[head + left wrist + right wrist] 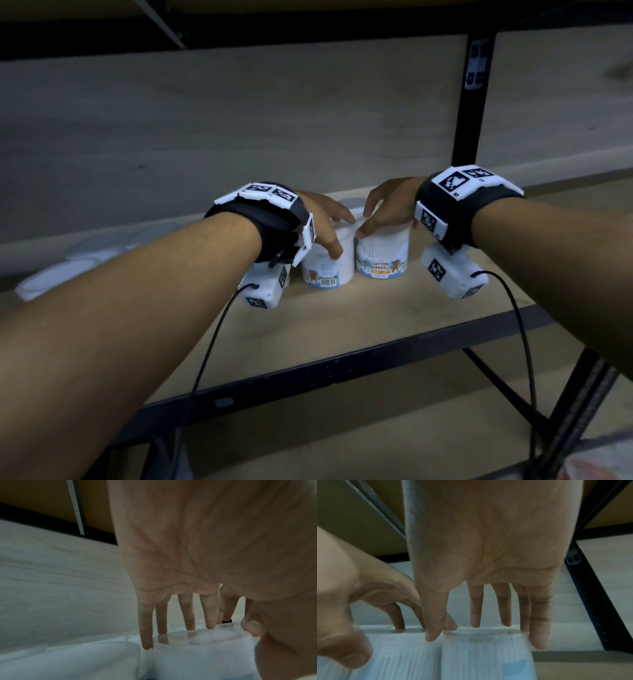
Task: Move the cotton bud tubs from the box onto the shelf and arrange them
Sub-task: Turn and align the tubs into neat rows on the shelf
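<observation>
Cotton bud tubs stand side by side on the wooden shelf, at the centre of my head view. I have one under each hand.

My left hand comes down over the left tub, the one with its barcode facing me. The grip is a spread claw: in the left wrist view the fingers reach down past the far rim of the lid while the thumb closes on the near side, so the hand is grasping that tub from above.

My right hand does the same on the right tub, whose "COTTON BUDS" label faces me. In the right wrist view the fingers hang fairly straight over the far edge of the lid, the little finger down the right side and the thumb down the left side, in the narrow gap between the two tubs. That grip holds the tub by its rim.

More pale tub lids sit blurred in a row at the left of the head view.
</observation>
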A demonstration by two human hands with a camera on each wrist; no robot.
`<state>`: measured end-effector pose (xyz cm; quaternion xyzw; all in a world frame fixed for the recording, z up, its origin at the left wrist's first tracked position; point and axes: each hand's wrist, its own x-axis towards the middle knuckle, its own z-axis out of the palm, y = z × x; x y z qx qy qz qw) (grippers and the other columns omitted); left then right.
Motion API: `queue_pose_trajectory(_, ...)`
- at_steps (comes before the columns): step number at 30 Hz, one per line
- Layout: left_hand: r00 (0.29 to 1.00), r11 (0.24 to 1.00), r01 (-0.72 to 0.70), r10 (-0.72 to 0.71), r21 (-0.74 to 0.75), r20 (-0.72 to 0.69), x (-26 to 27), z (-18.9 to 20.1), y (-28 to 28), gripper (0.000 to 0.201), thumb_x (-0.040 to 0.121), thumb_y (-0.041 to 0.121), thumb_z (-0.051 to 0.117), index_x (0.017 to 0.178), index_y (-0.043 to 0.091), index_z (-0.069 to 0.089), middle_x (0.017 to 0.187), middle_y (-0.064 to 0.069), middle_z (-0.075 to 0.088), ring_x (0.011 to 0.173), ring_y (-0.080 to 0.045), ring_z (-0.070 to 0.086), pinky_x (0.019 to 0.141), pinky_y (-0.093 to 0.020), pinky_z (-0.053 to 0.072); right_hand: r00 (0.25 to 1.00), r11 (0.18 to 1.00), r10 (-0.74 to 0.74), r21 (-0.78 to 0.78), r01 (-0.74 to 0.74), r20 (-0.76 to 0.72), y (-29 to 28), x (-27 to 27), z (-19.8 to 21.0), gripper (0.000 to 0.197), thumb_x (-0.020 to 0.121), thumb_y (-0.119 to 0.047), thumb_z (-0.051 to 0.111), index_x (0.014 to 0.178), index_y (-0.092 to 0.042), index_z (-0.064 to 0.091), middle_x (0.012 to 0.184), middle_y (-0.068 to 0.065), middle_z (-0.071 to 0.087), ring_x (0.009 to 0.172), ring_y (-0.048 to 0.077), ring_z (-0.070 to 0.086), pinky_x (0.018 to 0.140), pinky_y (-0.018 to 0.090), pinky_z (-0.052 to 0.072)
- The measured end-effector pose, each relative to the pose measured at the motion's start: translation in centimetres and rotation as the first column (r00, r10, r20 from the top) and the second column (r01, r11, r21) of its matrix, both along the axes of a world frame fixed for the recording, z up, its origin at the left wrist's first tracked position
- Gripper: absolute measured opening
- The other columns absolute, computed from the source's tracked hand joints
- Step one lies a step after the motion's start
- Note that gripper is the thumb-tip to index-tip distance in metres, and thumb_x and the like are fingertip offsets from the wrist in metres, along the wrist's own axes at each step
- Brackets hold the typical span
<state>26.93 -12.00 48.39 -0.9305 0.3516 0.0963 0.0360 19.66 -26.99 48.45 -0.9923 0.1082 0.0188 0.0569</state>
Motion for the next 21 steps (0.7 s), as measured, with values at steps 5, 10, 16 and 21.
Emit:
queue_pose_trajectory(5, 0.999, 0.999, 0.000, -0.002, 0.043, 0.042, 0.6, 0.1, 0.1, 0.083, 0.073, 0.045, 0.077, 0.147, 0.043, 0.039, 0.152, 0.015, 0.035, 0.137, -0.015, 0.039, 0.112, -0.037, 0.038, 1.000, 1.000, -0.004, -0.007, 0.004, -0.029, 0.3, 0.4, -0.1, 0.057, 0.081, -0.050, 0.070, 0.126, -0.016, 0.059, 0.113, 0.001, 0.052, 0.096, 0.021, 0.054, 0.057, 0.022, 0.044)
queue_pose_trajectory(10, 0.998, 0.998, 0.007, -0.011, 0.060, 0.068, 0.5, 0.4, -0.3, 0.080, 0.074, 0.051, 0.077, 0.145, 0.037, 0.044, 0.148, 0.009, 0.045, 0.132, -0.017, 0.046, 0.111, -0.038, 0.039, 1.000, 1.000, 0.001, 0.010, -0.001, -0.017, 0.1, 0.7, -0.1, 0.054, 0.080, -0.048, 0.073, 0.123, -0.016, 0.062, 0.111, 0.000, 0.052, 0.096, 0.020, 0.053, 0.057, 0.021, 0.044)
queue_pose_trajectory(16, 1.000, 0.994, -0.023, 0.021, 0.108, 0.020, 0.3, 0.7, -1.0, 0.076, 0.065, 0.071, 0.074, 0.119, 0.018, 0.066, 0.115, -0.007, 0.071, 0.099, -0.015, 0.066, 0.066, -0.022, 0.050, 1.000, 1.000, 0.000, 0.029, 0.000, 0.014, -0.2, 0.4, -0.4, 0.051, 0.080, -0.048, 0.073, 0.120, -0.018, 0.064, 0.106, -0.002, 0.055, 0.088, 0.017, 0.054, 0.055, 0.021, 0.045)
queue_pose_trajectory(21, 0.985, 0.992, -0.064, 0.045, 0.108, 0.167, 0.2, 0.5, -1.3, 0.084, 0.071, 0.078, 0.061, 0.125, 0.014, 0.065, 0.129, -0.004, 0.063, 0.117, -0.019, 0.058, 0.098, -0.029, 0.042, 1.000, 0.999, 0.008, 0.046, -0.009, 0.009, -0.4, 0.2, -0.4, 0.054, 0.080, -0.051, 0.072, 0.124, -0.020, 0.062, 0.111, -0.003, 0.052, 0.095, 0.018, 0.053, 0.075, 0.028, 0.046)
